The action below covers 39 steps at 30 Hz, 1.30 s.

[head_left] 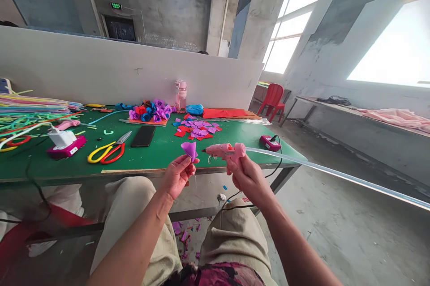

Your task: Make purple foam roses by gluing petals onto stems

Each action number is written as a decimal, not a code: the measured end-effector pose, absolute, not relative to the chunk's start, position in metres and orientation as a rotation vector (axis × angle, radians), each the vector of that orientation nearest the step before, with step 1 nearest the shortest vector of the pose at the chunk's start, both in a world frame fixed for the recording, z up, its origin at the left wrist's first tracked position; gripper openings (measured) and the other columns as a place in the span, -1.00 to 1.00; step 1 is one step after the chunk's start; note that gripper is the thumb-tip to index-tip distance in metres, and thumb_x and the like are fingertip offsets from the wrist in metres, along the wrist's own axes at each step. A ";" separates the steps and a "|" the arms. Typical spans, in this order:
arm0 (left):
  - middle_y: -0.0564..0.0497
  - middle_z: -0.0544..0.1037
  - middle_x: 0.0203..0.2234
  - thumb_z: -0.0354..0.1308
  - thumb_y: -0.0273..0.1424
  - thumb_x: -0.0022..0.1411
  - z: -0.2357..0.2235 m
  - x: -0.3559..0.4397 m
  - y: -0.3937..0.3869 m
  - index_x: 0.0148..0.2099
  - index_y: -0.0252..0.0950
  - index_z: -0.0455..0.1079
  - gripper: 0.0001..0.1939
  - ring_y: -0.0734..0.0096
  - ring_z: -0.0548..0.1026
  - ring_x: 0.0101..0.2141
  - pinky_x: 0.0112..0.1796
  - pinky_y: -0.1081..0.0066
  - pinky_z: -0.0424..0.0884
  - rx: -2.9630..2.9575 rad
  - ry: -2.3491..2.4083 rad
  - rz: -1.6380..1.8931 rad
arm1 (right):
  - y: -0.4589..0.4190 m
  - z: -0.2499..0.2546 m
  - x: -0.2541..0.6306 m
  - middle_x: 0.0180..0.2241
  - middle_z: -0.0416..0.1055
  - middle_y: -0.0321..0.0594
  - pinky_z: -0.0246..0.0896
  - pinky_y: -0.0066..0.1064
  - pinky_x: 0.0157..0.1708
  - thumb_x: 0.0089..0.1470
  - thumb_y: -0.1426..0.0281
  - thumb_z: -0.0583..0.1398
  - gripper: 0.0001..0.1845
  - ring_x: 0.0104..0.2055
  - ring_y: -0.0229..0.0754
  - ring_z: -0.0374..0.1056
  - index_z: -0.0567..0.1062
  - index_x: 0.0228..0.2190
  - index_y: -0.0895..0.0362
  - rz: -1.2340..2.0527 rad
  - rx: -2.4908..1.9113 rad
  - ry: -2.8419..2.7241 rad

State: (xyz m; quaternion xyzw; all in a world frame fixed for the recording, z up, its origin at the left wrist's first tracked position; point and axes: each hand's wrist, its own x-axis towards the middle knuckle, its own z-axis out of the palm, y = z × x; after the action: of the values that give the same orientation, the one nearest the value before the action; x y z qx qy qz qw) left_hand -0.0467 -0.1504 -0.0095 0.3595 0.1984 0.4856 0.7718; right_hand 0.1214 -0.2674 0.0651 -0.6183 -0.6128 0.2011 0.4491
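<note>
My left hand (178, 174) pinches a small purple felt petal (189, 149) rolled into a cone, held just below the table's front edge. My right hand (245, 175) is wrapped round a pink glue gun (225, 151) with a long clear glue stick (336, 174) trailing off to the right. The gun's nozzle points left at the petal, a short gap away. Both hands hover over my lap, in front of the green table (161, 151).
On the table lie yellow and red scissors (109, 151), a black phone (143, 136), loose purple and red petals (196, 129), finished felt flowers (151, 110), a pink bottle (180, 94), pipe cleaners (30, 109) and a pink charger box (66, 145). A red chair (273, 100) stands behind.
</note>
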 end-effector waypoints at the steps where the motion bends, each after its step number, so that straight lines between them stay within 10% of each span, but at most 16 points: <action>1: -0.07 0.57 -0.47 0.32 -0.37 -0.02 -0.009 -0.047 -0.151 -0.33 -0.36 0.45 -0.80 0.61 0.35 -0.61 -0.56 0.52 0.23 0.790 0.425 1.045 | -0.269 0.066 0.122 -0.73 0.12 -0.42 0.00 -0.48 -0.64 0.17 0.14 -0.02 -0.69 -0.70 -0.33 0.05 0.30 -0.41 0.10 0.534 -1.514 -1.495; 39: -0.03 0.56 -0.50 0.34 -0.43 -0.08 -0.013 -0.046 -0.154 -0.40 -0.38 0.41 -0.81 0.57 0.40 -0.60 -0.55 0.51 0.33 0.910 0.518 1.008 | -0.268 0.050 0.102 -0.66 0.20 -0.36 0.04 -0.47 -0.56 0.18 0.21 -0.03 -0.72 -0.63 -0.29 0.13 0.33 -0.34 0.14 0.375 -1.556 -1.677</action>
State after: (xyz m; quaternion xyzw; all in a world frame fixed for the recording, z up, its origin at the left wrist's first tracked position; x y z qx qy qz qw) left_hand -0.0457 -0.1538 -0.0130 0.4159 0.2366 0.4609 0.7474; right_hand 0.1022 -0.2685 0.0499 -0.6153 -0.6629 0.1483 0.4000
